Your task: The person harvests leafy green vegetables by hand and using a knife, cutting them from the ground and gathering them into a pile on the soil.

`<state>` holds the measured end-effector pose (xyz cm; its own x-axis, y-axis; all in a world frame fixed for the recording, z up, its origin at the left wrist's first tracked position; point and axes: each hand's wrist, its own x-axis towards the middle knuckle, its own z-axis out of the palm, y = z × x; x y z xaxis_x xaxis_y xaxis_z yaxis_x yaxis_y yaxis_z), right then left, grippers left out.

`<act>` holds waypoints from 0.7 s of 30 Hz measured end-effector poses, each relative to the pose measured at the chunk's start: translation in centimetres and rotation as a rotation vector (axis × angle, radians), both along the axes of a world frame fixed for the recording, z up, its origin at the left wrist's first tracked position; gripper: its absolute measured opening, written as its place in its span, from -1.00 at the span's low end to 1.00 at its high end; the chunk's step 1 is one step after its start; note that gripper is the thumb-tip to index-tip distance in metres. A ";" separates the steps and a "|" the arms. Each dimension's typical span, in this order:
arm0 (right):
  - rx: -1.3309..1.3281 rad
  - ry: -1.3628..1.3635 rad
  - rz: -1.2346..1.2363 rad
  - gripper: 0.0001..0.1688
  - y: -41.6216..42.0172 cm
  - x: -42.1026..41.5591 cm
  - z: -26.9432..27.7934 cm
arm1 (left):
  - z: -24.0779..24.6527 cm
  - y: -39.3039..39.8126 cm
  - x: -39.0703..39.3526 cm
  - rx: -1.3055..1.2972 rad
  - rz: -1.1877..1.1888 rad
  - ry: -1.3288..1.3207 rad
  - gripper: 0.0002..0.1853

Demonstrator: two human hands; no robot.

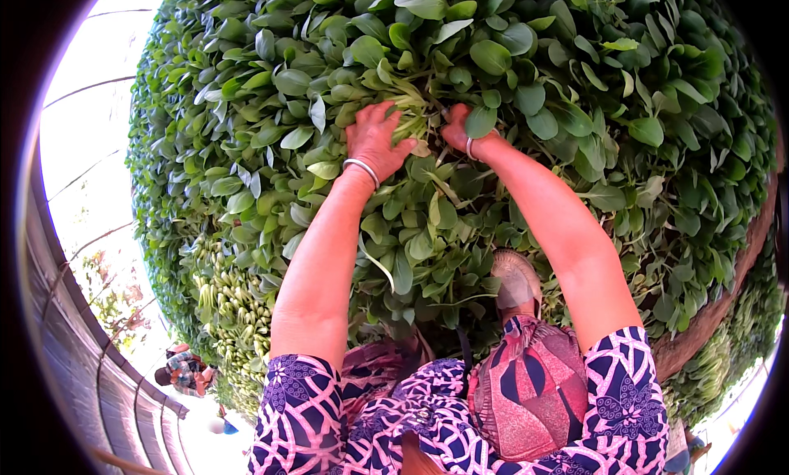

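Dense leafy greens with pale stems [296, 80], like bok choy, fill the bed before me. My left hand [375, 139], a metal bangle at its wrist, lies with bent, spread fingers over pale stems [410, 108] leaning to the left. To its right, my right hand [457, 130] reaches low among the stems, curled around the handle end of something small and dark whose tip goes down near the roots; its kind cannot be told. A broad leaf partly covers that hand, and a bangle circles its wrist too.
My shoe [516, 278] stands among the plants below my right forearm. Many pale-stemmed greens [231, 315] lie massed at the lower left. Another person [185, 370] is farther off there, near a curved, ribbed greenhouse wall. A brown soil strip [709, 321] borders the bed at right.
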<state>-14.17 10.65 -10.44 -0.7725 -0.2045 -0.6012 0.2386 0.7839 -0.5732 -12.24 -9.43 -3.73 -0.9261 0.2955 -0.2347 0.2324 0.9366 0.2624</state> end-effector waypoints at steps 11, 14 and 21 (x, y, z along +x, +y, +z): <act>0.102 0.146 0.259 -0.67 1.1 1.3 0.0 | 2.6 1.5 2.8 0.010 -0.029 0.138 -0.38; -0.240 0.186 -0.199 -0.59 2.2 1.8 -0.8 | 3.5 1.7 3.8 0.203 -0.040 0.239 -0.33; -0.983 -0.322 -0.752 -0.62 -2.4 -0.3 5.3 | 4.8 1.2 6.8 0.289 -0.040 0.201 -0.30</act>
